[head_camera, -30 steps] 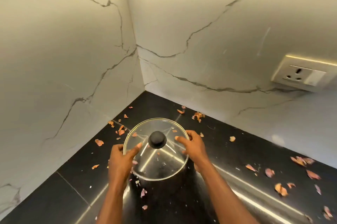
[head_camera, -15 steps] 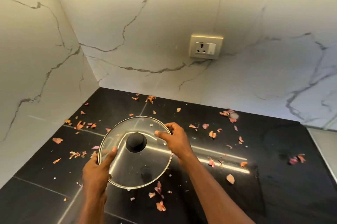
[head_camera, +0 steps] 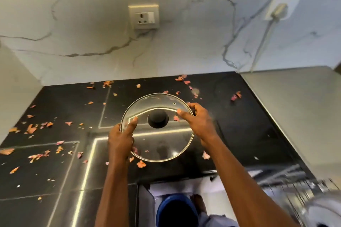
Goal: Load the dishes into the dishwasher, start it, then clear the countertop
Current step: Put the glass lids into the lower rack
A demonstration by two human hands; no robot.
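While left hand [head_camera: 120, 140] and right hand [head_camera: 200, 124] hold it, glass lid [head_camera: 166, 143] over countertop [head_camera: 249, 125]

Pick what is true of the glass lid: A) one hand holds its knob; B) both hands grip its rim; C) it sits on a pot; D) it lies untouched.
B: the left hand and right hand each grip the rim of the glass lid; its knob is free.

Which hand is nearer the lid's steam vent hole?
Right. The right hand grips the rim of the glass lid just beside the vent hole. The left hand grips the opposite rim, across the black knob from it.
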